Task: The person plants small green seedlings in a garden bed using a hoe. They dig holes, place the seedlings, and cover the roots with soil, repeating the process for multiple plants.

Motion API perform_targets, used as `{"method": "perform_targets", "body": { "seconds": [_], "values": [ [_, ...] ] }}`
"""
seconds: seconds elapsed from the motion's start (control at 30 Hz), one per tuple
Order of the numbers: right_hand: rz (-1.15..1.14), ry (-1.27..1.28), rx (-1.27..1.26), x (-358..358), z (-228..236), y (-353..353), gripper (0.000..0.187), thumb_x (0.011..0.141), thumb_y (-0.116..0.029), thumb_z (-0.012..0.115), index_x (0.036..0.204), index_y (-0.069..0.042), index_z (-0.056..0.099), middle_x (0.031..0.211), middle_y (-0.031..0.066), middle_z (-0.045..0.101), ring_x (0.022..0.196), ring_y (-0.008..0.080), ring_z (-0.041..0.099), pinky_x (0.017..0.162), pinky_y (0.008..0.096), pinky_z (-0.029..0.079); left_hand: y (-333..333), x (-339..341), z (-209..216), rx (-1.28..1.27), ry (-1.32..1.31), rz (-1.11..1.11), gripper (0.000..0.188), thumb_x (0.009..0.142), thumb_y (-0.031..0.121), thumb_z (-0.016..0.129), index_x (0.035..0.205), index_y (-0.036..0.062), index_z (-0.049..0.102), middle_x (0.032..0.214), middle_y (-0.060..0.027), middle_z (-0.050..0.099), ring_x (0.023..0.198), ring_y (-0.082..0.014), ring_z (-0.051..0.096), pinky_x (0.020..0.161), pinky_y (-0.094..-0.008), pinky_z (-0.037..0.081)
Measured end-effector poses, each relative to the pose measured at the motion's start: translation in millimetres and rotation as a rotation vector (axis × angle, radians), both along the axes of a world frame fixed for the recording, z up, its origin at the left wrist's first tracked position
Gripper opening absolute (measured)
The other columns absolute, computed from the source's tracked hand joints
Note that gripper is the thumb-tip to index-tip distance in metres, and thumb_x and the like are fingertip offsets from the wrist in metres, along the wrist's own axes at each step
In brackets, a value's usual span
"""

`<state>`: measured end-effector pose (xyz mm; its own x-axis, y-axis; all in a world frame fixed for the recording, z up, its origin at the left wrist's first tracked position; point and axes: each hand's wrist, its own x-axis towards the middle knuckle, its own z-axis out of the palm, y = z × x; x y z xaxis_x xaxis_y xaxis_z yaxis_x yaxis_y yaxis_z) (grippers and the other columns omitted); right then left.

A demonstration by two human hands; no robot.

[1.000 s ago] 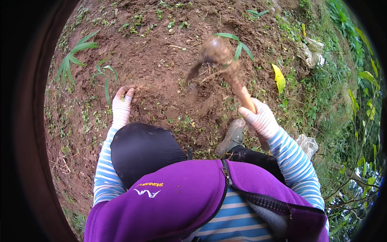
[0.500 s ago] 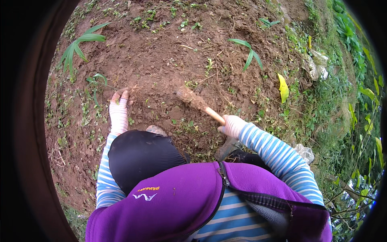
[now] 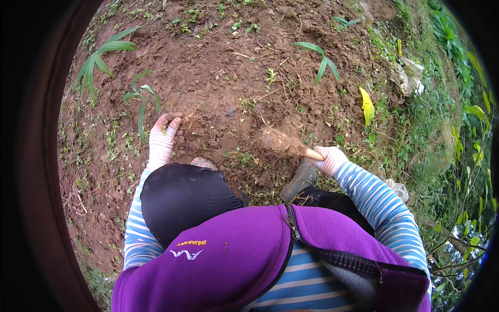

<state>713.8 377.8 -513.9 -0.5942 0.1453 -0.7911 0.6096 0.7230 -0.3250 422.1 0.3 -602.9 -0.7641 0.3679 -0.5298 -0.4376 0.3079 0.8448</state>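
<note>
My left hand (image 3: 163,140) is closed in a pinch on a small green seedling (image 3: 140,97), just above the soil. Its narrow leaves spread out beyond my fingers on the far left side, and fine thin roots (image 3: 192,122) stick out to the right of my fingertips. In my right hand (image 3: 332,159) is the pale wooden handle of a short digging tool (image 3: 283,143). Brown soil cakes its working end, which points left over the loose ground, so the blade's shape is hidden.
Two other seedlings stand in the brown soil, one at far left (image 3: 101,57) and one at far right (image 3: 319,60). A yellow leaf (image 3: 366,106) and pale plastic scraps (image 3: 410,78) lie to the right, beside a grassy edge. My boot (image 3: 301,182) is near the tool.
The digging tool has moved to the right and slightly nearer with my right hand. My left hand has shifted a little to the right, and the seedling's leaves have swung right with it.
</note>
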Motion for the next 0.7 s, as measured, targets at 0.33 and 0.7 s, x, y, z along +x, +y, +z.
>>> {"method": "perform_targets", "body": {
  "seconds": [0.33,0.7],
  "values": [
    [-0.442,0.468,-0.356,-86,10,-55,0.017,0.090,-0.022,0.073,0.099,-0.008,0.066,0.081,0.0002,0.065,0.076,0.0123,0.057,0.073,0.0310,0.050,-18,-6,22,-0.008,0.139,0.384,0.016,0.097,0.021,0.065,0.110,0.0117,0.068,0.092,0.0065,0.061,0.074,-0.0032,0.050,0.070,-0.0188,0.046],
    [0.313,-0.063,-0.020,-90,-23,-21,0.034,0.086,-0.036,0.071,0.105,-0.009,0.064,0.094,0.0162,0.070,0.089,0.0366,0.067,0.082,0.0428,0.053,-53,18,35,-0.058,0.159,0.188,0.022,0.096,0.020,0.066,0.112,0.0058,0.068,0.099,0.0017,0.067,0.080,-0.0059,0.056,0.075,-0.0219,0.047]
  ]
}}
